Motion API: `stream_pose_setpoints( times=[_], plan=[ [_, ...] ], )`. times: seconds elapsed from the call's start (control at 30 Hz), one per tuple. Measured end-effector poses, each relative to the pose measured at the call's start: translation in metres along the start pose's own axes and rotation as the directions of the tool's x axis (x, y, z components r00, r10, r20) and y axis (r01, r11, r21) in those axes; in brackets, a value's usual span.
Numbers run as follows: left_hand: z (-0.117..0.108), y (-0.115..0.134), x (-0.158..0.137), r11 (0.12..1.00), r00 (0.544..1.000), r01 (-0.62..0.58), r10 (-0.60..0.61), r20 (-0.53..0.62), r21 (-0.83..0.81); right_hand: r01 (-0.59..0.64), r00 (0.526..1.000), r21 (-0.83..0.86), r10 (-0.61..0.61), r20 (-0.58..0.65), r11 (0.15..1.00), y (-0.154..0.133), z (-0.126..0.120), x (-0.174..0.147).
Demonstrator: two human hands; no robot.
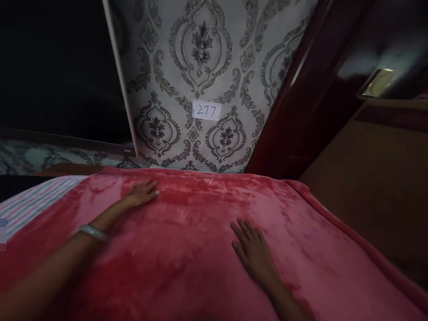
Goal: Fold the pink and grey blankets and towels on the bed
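Observation:
A plush red and pink blanket (187,249) is spread over a broad flat surface in front of me. My left hand (142,194) lies flat on it near the far edge, fingers stretched out, with a silvery bangle (92,232) on the wrist. Closer to me and further right, my right hand (251,249) rests palm down on the same blanket, its fingers spread. Neither hand grips anything. Faint creases and smoothed patches mark the pile between the two hands.
Striped cloth (40,200) shows beyond the blanket's left side. Behind stands a patterned papered wall (200,53) bearing a paper label (206,110) that reads 277. A large dark screen (60,71) is at upper left. A dark red door frame (297,98) rises on the right.

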State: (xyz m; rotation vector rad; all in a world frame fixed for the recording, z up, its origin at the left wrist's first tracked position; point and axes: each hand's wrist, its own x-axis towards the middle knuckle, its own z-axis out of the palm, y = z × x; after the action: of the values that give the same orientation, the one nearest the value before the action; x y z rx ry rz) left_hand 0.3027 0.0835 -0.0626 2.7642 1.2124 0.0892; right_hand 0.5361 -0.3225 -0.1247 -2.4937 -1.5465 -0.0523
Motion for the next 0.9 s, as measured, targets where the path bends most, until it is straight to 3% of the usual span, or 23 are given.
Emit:
stream_pose_setpoints(
  times=[0.1,0.23,0.37,0.53,0.73,0.83,0.9],
  plan=[
    [0.011,0.087,-0.012,0.99,0.973,-0.133,0.14,0.183,-0.05,-0.026,0.999,-0.003,0.026,0.039,1.0,-0.008,-0.009,0.0],
    [0.02,0.179,-0.015,0.983,0.975,-0.162,0.172,0.143,-0.083,-0.014,0.997,0.003,0.014,0.081,1.0,-0.009,-0.022,0.002],
    [0.038,0.231,-0.018,0.99,0.992,-0.113,0.118,0.048,-0.089,0.059,0.993,0.095,-0.068,0.098,0.994,0.011,-0.044,0.023],
    [0.055,0.245,-0.023,0.994,0.993,-0.109,0.11,-0.052,0.02,-0.033,0.998,0.079,0.028,0.061,0.996,0.052,-0.053,0.074],
    [0.053,0.24,-0.016,0.989,0.994,-0.107,0.11,-0.019,0.101,-0.072,0.989,0.03,0.067,0.134,0.997,0.092,-0.029,0.118],
    [0.054,0.24,-0.012,0.985,0.994,-0.11,0.112,-0.011,0.134,-0.03,0.993,0.046,0.025,0.118,0.998,0.116,-0.029,0.131],
    [0.056,0.239,-0.009,0.984,0.993,-0.109,0.113,-0.019,0.138,-0.078,0.992,0.044,0.073,0.101,0.996,0.139,-0.035,0.14]
  ],
)
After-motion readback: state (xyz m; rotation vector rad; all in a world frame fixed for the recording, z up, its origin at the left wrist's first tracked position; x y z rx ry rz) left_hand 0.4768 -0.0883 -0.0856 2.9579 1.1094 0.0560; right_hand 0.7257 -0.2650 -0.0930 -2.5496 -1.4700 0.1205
